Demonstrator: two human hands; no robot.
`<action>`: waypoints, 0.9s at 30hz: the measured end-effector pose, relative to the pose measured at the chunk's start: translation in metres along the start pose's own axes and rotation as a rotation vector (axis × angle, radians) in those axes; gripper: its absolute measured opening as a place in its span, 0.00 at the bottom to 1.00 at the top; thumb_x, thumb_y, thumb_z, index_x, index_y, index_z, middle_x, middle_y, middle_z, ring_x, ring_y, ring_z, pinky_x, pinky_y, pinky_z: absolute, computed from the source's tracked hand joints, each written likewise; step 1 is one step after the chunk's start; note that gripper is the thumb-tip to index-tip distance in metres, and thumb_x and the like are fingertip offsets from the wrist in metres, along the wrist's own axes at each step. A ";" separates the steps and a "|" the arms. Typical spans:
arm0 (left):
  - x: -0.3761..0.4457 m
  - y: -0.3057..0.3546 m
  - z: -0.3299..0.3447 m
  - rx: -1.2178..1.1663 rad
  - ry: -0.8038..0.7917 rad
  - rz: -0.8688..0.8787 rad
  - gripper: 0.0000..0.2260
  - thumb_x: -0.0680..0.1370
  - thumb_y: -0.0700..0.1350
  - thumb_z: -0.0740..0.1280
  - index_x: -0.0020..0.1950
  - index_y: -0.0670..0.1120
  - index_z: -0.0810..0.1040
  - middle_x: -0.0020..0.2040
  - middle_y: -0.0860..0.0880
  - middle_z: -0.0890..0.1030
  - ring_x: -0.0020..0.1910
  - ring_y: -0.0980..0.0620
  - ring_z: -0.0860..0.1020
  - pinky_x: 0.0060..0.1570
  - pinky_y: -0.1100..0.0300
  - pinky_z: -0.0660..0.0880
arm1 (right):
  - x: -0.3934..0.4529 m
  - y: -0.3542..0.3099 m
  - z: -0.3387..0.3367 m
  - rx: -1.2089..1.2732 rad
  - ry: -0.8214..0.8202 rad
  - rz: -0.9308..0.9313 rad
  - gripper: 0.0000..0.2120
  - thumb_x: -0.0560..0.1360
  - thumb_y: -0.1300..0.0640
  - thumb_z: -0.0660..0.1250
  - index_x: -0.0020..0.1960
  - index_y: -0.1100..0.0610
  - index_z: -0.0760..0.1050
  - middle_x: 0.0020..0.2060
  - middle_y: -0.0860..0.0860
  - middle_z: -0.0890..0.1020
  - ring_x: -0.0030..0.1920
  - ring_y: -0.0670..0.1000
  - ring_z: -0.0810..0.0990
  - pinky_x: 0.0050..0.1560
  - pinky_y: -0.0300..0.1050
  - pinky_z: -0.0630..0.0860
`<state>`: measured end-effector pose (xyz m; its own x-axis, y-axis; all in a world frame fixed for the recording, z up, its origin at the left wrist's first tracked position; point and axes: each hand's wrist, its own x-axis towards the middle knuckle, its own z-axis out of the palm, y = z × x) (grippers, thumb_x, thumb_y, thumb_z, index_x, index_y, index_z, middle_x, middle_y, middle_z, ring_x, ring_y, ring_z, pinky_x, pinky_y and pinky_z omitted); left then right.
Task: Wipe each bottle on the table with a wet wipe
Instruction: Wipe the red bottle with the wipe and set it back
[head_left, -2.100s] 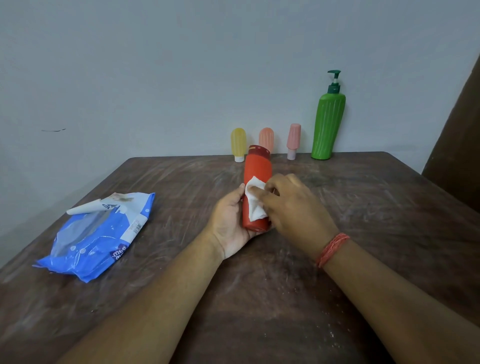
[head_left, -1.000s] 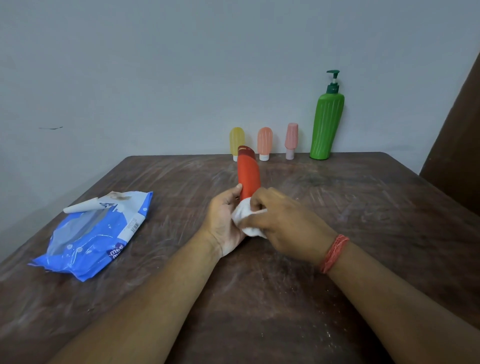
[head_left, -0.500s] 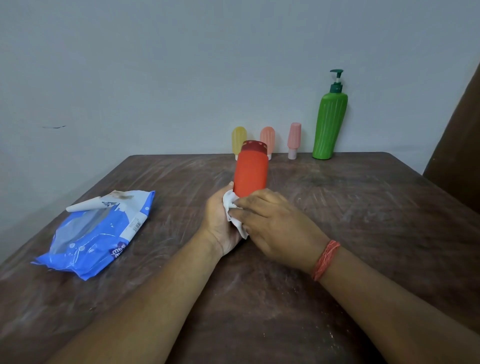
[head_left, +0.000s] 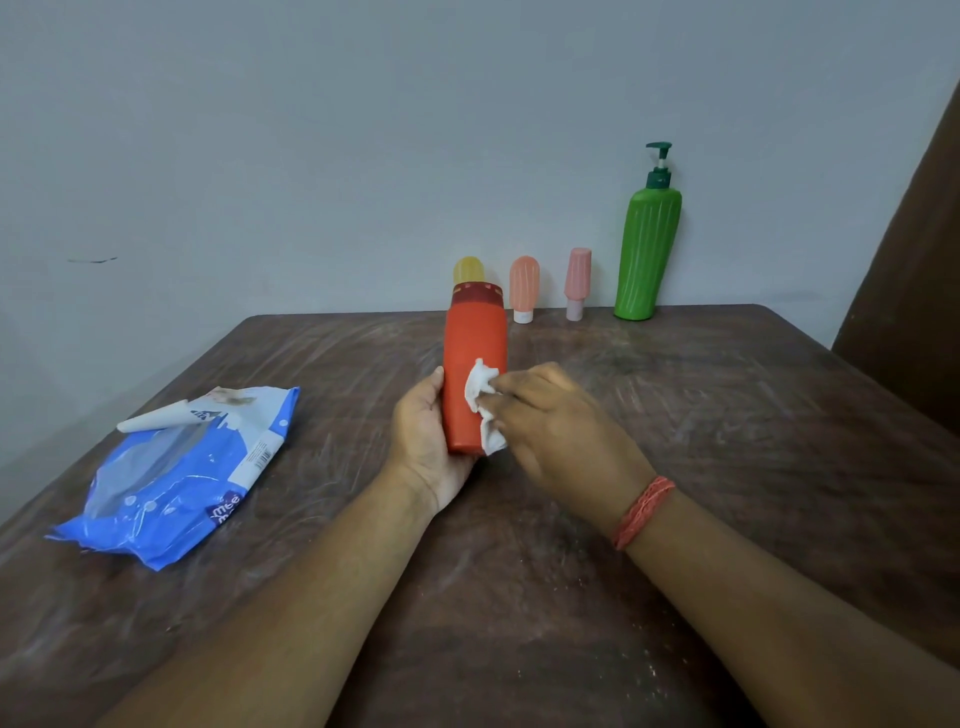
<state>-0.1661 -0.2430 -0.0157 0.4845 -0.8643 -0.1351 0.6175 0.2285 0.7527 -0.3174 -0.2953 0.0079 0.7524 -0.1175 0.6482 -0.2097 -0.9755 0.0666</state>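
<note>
An orange-red bottle (head_left: 475, 353) with a dark red cap stands upright over the middle of the brown table (head_left: 727, 415). My left hand (head_left: 426, 441) grips its lower part from the left. My right hand (head_left: 561, 431) pinches a crumpled white wet wipe (head_left: 483, 402) against the bottle's right side. Along the wall at the back stand a yellow small bottle (head_left: 469, 270), partly hidden behind the orange-red one, an orange small bottle (head_left: 523, 288), a pink small bottle (head_left: 577, 283) and a tall green pump bottle (head_left: 647, 249).
A blue wet-wipe pack (head_left: 176, 478) with its flap peeled open lies on the table's left side. A dark brown panel (head_left: 914, 260) rises at the right edge. A grey wall runs behind the table.
The bottle has been turned and tilted in my left hand and now stands straighter. My right hand moved the wipe from the bottle's base up along its right side.
</note>
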 end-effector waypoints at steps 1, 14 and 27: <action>-0.001 0.000 0.000 0.004 -0.008 -0.017 0.22 0.83 0.53 0.57 0.58 0.39 0.83 0.48 0.40 0.86 0.44 0.45 0.86 0.40 0.53 0.83 | -0.001 0.000 0.001 0.005 -0.011 -0.051 0.14 0.76 0.62 0.68 0.61 0.58 0.80 0.58 0.51 0.81 0.52 0.54 0.77 0.59 0.47 0.75; 0.001 -0.003 -0.001 0.062 -0.005 -0.001 0.24 0.83 0.53 0.55 0.52 0.41 0.87 0.48 0.41 0.86 0.44 0.46 0.86 0.39 0.54 0.83 | -0.002 0.001 0.002 0.018 0.056 -0.043 0.12 0.72 0.65 0.70 0.55 0.58 0.82 0.50 0.52 0.82 0.46 0.56 0.78 0.49 0.51 0.77; 0.000 -0.003 -0.001 0.039 -0.021 -0.002 0.23 0.84 0.52 0.53 0.63 0.38 0.79 0.52 0.38 0.85 0.47 0.43 0.86 0.41 0.52 0.83 | -0.006 0.008 0.002 0.045 -0.021 0.024 0.05 0.75 0.57 0.67 0.48 0.56 0.80 0.45 0.50 0.81 0.46 0.53 0.76 0.47 0.49 0.73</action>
<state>-0.1673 -0.2430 -0.0181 0.4701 -0.8740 -0.1229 0.5932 0.2097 0.7772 -0.3219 -0.3027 0.0031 0.7605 -0.1446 0.6330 -0.1998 -0.9797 0.0163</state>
